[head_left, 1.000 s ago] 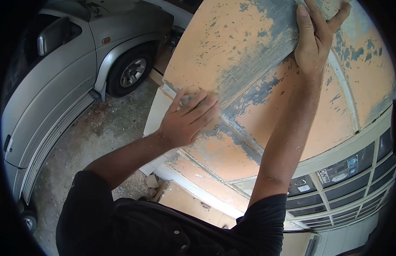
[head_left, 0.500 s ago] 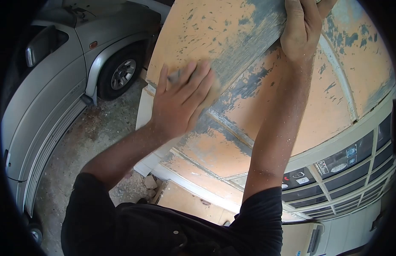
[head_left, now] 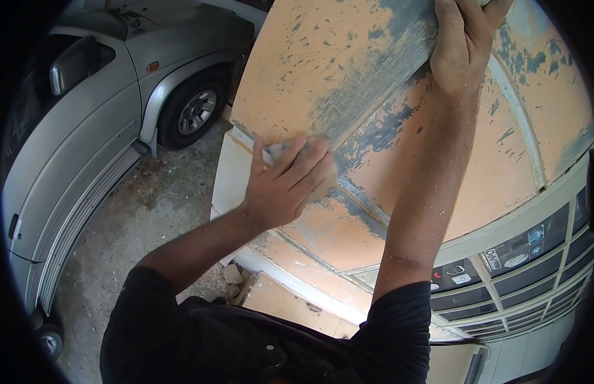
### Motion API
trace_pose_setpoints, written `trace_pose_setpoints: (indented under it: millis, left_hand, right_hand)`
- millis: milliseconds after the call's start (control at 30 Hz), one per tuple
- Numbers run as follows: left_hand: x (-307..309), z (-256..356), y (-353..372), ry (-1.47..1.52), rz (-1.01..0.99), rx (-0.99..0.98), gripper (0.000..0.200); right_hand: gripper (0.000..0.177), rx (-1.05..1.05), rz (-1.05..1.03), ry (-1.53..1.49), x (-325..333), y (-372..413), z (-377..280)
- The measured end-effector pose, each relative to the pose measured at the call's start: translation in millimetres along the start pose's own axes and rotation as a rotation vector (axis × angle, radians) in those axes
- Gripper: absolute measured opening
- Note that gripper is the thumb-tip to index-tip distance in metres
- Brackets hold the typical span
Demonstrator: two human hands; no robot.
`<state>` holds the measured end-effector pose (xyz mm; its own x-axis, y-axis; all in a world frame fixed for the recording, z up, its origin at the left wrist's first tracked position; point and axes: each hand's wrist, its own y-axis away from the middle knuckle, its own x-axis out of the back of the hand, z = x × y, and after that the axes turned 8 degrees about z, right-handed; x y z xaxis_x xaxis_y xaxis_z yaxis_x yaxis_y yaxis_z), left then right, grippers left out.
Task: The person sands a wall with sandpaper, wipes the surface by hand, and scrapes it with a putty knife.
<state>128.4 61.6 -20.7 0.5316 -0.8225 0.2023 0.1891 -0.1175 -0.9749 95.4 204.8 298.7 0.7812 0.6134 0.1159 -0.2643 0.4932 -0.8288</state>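
Note:
A wooden panel (head_left: 309, 70) with peach paint, worn to grey in wide streaks, fills the upper middle. My left hand (head_left: 277, 195) lies flat with fingers spread over its lower end, by the corner. Motion smears the fingertips, and a pale, greyish patch shows between the fingers; I cannot tell whether it is a sheet under the hand. At the top of the view my right hand (head_left: 462, 51) is bent round the panel's right edge, its fingertips cut off by the frame. Below that edge lies a peach surface (head_left: 361, 185) with scraped patches and pale strips.
A silver car (head_left: 85, 141) stands at the left, its front wheel (head_left: 196, 113) close to the panel. Rough concrete floor (head_left: 149, 211) runs between them, with broken stones (head_left: 231, 274) near my body. At the right is a gridded glass window (head_left: 521, 259) with stickers.
My left hand has slid down and slightly right along the panel, toward its lower corner. My right hand keeps its hold. The whole view has shifted a little to the right.

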Motion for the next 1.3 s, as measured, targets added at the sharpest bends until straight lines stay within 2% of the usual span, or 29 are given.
trace_pose_setpoints:
  millis: [67,133,200,233,267,300,367,467,533,567,633,700,733,800,833,867,933,967,1000,1067,1100,1167,1200,1233,1267,1300]
  left_hand:
    - [17.9,10.0,-79.2,-0.017,0.078,-0.007,0.044]
    - [9.8,8.8,-101.5,-0.039,0.137,-0.043,0.046]
    - [13.0,12.4,-84.1,-0.060,0.198,-0.083,0.048]
    - [15.5,15.2,-49.9,-0.081,0.095,-0.025,0.047]
    - [15.1,15.6,-28.8,-0.100,-0.006,0.032,0.048]
    - [13.2,13.3,-24.7,-0.099,-0.005,0.013,0.048]
    - [15.2,16.1,-23.1,-0.120,-0.002,0.022,0.048]
    - [12.8,17.5,-74.3,-0.151,0.104,-0.082,0.048]
    - [19.7,19.8,-122.4,-0.105,0.140,-0.061,0.047]
    - [21.0,21.7,-133.6,-0.062,0.181,-0.032,0.047]
    - [18.7,22.3,-126.6,-0.053,0.173,-0.019,0.047]
    - [17.5,21.9,-99.2,-0.060,0.107,0.016,0.047]
    - [18.5,20.4,-73.7,-0.076,0.047,0.033,0.047]
    - [17.7,9.5,-28.6,-0.116,-0.010,0.009,0.047]
    - [18.7,4.8,-19.3,-0.162,-0.063,-0.002,0.047]
    - [18.8,4.5,-26.4,-0.155,-0.079,-0.018,0.047]
    - [10.6,12.4,-57.9,-0.159,0.060,-0.021,0.049]
    - [15.0,15.4,-88.6,-0.181,0.088,-0.052,0.050]
    - [24.5,17.2,-124.8,-0.208,0.121,-0.085,0.052]
    - [44.7,22.7,-182.6,-0.205,0.134,-0.134,0.052]
    - [50.1,24.0,-193.8,-0.200,0.144,-0.178,0.055]
    - [37.8,10.2,-165.6,-0.248,0.123,-0.207,0.053]
    - [28.9,-1.1,-145.5,-0.289,0.111,-0.237,0.053]
    - [25.5,-10.4,-114.4,-0.293,0.109,-0.255,0.053]
    - [30.5,-14.0,-78.6,-0.311,0.009,-0.266,0.053]
    - [29.6,-21.2,-55.5,-0.328,-0.092,-0.282,0.054]
  right_hand:
    - [0.038,0.009,0.002,-0.008,-0.3,0.0,-0.6]
    - [0.038,0.017,0.010,-0.010,2.0,-2.0,-5.1]
    - [0.039,-0.212,-0.101,-0.037,9.0,-4.4,-14.8]
    - [0.039,-0.208,-0.089,-0.032,7.9,-4.6,-11.2]
    - [0.039,-0.092,-0.061,-0.012,5.3,-3.1,-4.4]
    - [0.039,0.022,-0.035,0.015,4.8,-2.1,0.2]
    - [0.039,-0.015,-0.033,0.043,6.4,-0.5,-3.3]
    - [0.041,-0.021,-0.014,0.012,2.7,-2.7,-3.1]
    - [0.042,-0.008,0.008,-0.030,5.7,-1.9,-2.9]
    - [0.044,-0.080,-0.016,-0.094,9.6,-3.0,-2.0]
    - [0.046,-0.150,-0.036,-0.151,14.1,-4.3,0.6]
    - [0.048,-0.304,0.079,-0.485,13.6,-4.0,2.8]
    - [0.048,-0.305,0.088,-0.472,16.2,-4.1,4.3]
    - [0.048,-0.061,0.009,-0.272,20.1,-3.5,4.7]
    - [0.048,-0.114,0.004,-0.268,16.8,-0.6,1.4]
    - [0.048,-0.130,0.013,-0.253,13.7,0.0,0.1]
    - [0.049,-0.074,0.062,-0.261,9.2,-1.3,2.6]
    - [0.051,-0.172,0.071,-0.334,8.3,-1.6,7.3]
    - [0.051,-0.169,0.074,-0.327,6.4,-4.7,-7.6]
    - [0.058,-0.306,0.263,-0.745,-0.9,-8.9,-49.6]
    - [0.058,-0.311,0.271,-0.749,4.0,-8.7,-39.8]
    - [0.070,-0.405,0.123,-0.630,20.6,-6.8,-6.5]
    - [0.070,-0.404,0.141,-0.626,23.0,-5.8,-1.9]
    - [0.075,-0.379,0.069,-0.526,25.9,-4.6,2.8]
    - [0.080,-0.360,-0.005,-0.424,29.2,-8.8,-4.9]
    - [0.080,-0.365,0.014,-0.412,36.4,-13.2,-13.8]
